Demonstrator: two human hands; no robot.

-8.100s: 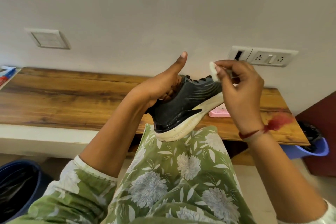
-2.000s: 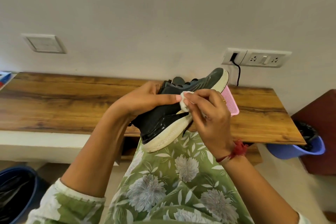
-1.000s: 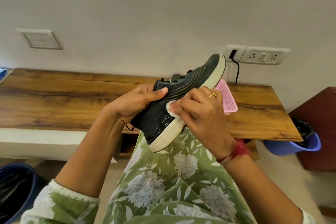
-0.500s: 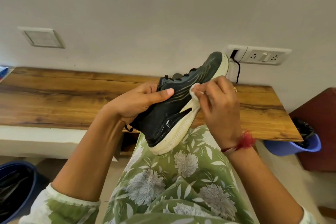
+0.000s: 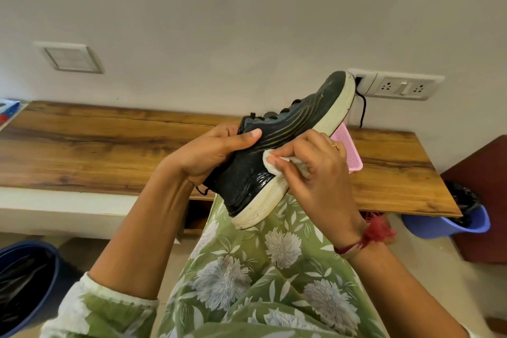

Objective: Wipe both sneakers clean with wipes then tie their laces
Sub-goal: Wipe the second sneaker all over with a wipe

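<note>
A black sneaker with an off-white sole is tilted toe-up over my lap, its heel resting on my green floral knee. My left hand grips it around the heel collar, thumb across the side. My right hand pinches a folded white wipe and presses it against the sneaker's wet, shiny side just above the sole. Black laces run along the top. The second sneaker is not in view.
A long wooden shelf runs along the wall behind the sneaker, with a pink mesh tray on it. A wall socket with a black cable is at upper right. Dark blue bin at lower left, lighter blue bin at right.
My right hand has slid the wipe down the sneaker's side from near the midfoot toward the heel end. The left hand keeps its grip on the collar.
</note>
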